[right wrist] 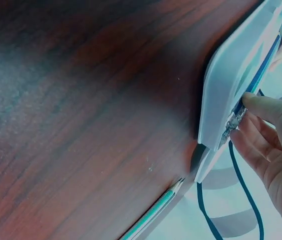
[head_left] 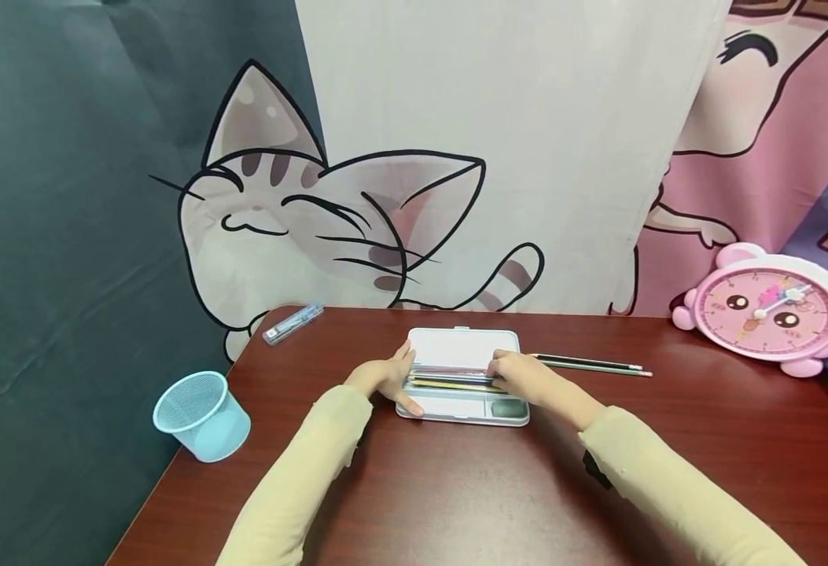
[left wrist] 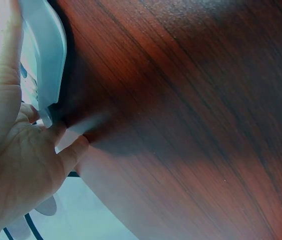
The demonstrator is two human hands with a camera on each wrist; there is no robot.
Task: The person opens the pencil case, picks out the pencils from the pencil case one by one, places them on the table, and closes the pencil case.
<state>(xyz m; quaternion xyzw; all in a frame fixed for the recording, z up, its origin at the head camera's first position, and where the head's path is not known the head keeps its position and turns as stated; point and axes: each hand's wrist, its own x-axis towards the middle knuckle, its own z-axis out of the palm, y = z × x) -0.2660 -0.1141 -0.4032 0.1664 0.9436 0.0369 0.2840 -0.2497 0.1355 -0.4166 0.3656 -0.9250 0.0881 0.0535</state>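
An unfolded white pencil case [head_left: 449, 406] lies on the table with its lid [head_left: 463, 346] laid back to the far side. Several pencils [head_left: 449, 384] lie lengthwise in it, and a dark green piece [head_left: 509, 409] sits in its near right corner. At the left end, my left hand [head_left: 387, 379] holds the case, thumb over the near tray and fingers toward the lid. My right hand [head_left: 523, 377] is over the right end, its thumb and fingers pinching the end of a dark pencil [right wrist: 260, 75] inside the case.
Two pencils [head_left: 590, 364] lie on the table to the right of the case. A pink clock [head_left: 767, 310] stands at the far right, a light blue mesh cup [head_left: 204, 417] at the left edge. Toward the back left lies a slim clear box [head_left: 293, 324]. A printed curtain hangs behind.
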